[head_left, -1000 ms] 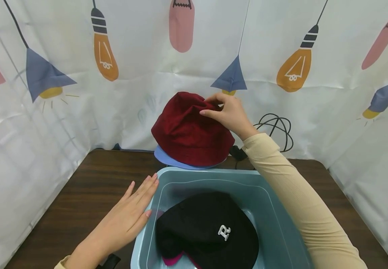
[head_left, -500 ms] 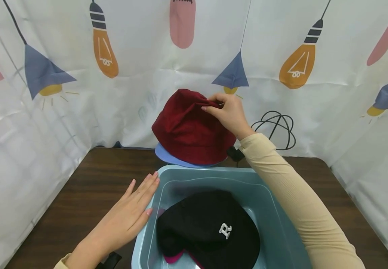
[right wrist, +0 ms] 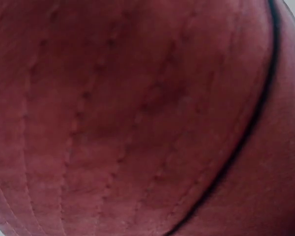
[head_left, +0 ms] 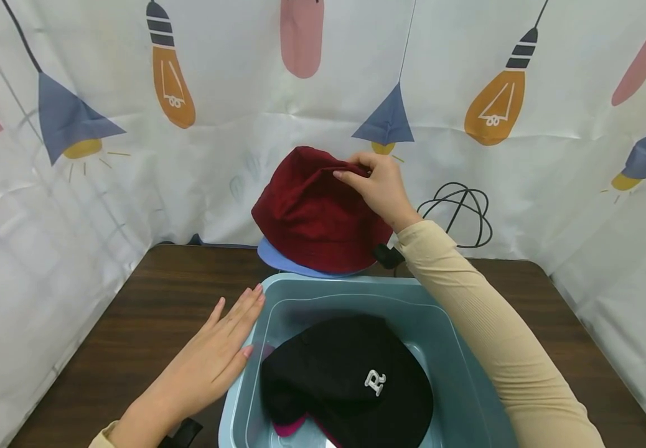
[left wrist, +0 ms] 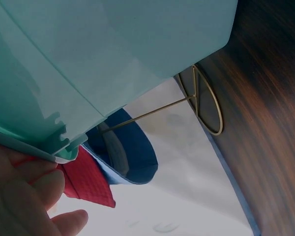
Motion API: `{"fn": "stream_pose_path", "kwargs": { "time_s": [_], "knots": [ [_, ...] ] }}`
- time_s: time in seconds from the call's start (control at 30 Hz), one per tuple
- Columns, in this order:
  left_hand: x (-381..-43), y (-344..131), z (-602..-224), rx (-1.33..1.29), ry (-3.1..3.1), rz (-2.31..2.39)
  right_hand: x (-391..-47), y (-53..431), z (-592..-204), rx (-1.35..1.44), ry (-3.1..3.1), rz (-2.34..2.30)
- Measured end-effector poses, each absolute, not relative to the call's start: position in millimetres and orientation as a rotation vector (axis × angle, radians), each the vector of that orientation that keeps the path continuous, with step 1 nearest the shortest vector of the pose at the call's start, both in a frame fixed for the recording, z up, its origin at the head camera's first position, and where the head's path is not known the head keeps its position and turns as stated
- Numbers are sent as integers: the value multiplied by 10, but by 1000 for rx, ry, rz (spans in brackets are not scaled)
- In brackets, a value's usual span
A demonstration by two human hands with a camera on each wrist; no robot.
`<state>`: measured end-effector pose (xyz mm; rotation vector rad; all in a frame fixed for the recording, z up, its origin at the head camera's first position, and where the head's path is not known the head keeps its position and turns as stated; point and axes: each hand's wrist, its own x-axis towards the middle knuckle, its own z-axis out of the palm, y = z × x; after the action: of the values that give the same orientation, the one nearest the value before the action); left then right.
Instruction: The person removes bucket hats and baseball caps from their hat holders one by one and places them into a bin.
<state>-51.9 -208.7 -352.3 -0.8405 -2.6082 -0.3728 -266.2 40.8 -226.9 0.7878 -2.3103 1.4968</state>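
Note:
A dark red bucket hat (head_left: 312, 211) sits over a blue hat (head_left: 286, 260) behind the bin. My right hand (head_left: 381, 190) pinches the crown of the red hat, near its top right. Stitched red brim cloth (right wrist: 113, 123) fills the right wrist view, so the fingers do not show there. My left hand (head_left: 211, 361) lies with straight fingers against the left rim of a light blue plastic bin (head_left: 468, 386). Inside the bin lies a black cap (head_left: 334, 373) with a white letter R. The left wrist view shows the blue hat (left wrist: 140, 157) from below.
Under the hats a thin gold wire stand (left wrist: 216, 115) rests on the dark wooden table (head_left: 144, 323). A looped black cable (head_left: 457, 202) is at the back right. A white patterned curtain (head_left: 233, 81) hangs behind the table.
My right fingertips have closed on a fold of the red hat's crown. The left hand stays against the bin. The view has tilted slightly.

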Motion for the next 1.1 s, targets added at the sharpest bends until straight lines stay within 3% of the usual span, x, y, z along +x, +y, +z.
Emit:
{"fn": "stream_pose_path", "kwargs": {
  "time_s": [0.53, 1.1],
  "knots": [
    [-518, -2082, -3520, -840, -2602, -389, -2613, 399, -2219, 726, -2210, 1796],
    [-517, -2098, -3531, -840, -2602, -387, -2598, 556, -2156, 765, -2180, 1659]
  ]
}}
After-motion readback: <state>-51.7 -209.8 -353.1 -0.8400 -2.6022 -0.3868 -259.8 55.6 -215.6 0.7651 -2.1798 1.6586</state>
